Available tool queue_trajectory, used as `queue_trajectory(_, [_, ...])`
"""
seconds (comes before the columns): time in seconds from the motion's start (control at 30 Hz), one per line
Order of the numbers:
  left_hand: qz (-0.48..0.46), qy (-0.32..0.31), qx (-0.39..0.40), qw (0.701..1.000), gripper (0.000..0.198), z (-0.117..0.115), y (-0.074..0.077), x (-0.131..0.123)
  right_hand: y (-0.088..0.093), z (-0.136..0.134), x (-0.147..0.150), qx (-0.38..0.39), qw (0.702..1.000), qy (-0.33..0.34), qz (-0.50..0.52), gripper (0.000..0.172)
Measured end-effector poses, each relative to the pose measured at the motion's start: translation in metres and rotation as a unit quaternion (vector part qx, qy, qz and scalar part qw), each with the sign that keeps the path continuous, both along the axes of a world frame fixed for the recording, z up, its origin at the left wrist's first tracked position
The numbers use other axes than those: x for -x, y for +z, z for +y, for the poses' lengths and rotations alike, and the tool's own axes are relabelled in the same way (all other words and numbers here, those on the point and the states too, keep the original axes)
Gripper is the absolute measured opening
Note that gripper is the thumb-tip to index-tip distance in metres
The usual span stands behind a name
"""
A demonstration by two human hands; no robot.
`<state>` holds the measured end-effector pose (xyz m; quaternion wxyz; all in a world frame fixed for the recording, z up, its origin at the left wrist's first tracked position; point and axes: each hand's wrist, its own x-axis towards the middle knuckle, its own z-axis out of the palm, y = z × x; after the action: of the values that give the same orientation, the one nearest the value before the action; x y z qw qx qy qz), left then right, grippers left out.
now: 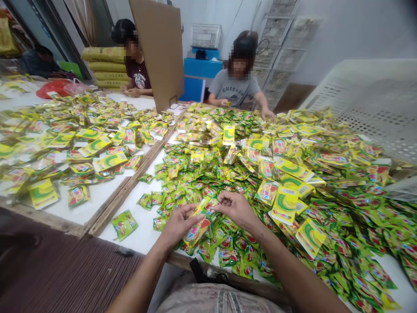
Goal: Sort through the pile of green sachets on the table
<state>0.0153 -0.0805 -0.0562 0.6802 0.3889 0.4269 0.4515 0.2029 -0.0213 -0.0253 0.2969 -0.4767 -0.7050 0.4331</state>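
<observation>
The watermelon-print carton point(195, 232), gripped by the left hand point(177, 224), is best steadied while its end is pinched lightly by the right hand point(237, 211).

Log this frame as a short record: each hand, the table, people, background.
Left hand: holds a yellow box
Right hand: at the box's far end; grip unclear
Table: green packets and yellow boxes heaped right of a wooden strip
People: one in grey, one in maroon, across the table; another far left
Background: cardboard sheet, white basket, stacked sacks
</observation>
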Motion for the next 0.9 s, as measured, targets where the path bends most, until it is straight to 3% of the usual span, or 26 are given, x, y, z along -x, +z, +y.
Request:
queue_trajectory(0.27, [0.014, 0.035, 0.001, 0.999, 0.042, 0.004, 0.001, -0.004, 0.004, -0.014, 0.012, -0.110, 0.994, 0.001, -0.027, 0.020])
queue_trajectory(0.43, [0.007, 0.032, 0.002, 0.999, 0.043, 0.003, 0.005, -0.003, 0.006, -0.020, 0.012, -0.142, 0.988, 0.042, -0.046, 0.021])
queue_trajectory(0.53, [-0.003, 0.025, 0.013, 1.000, 0.045, 0.004, 0.006, -0.003, 0.009, -0.027, 0.014, -0.092, 0.993, 0.040, -0.056, 0.018])
queue_trajectory(0.73, [0.020, 0.024, 0.000, 1.000, 0.039, 0.009, 0.007, -0.004, 0.003, -0.038, 0.025, -0.027, 0.999, 0.031, -0.025, 0.039])
queue_trajectory(0.83, [0.012, 0.036, 0.009, 0.999, 0.046, 0.007, 0.008, -0.007, -0.002, -0.035, 0.031, 0.020, 0.999, 0.034, 0.035, 0.042])
queue_trajectory(0.9, [0.038, 0.007, -0.002, 0.999, 0.047, 0.004, 0.008, -0.004, -0.001, -0.025, 0.033, 0.030, 0.997, 0.021, 0.062, 0.039])
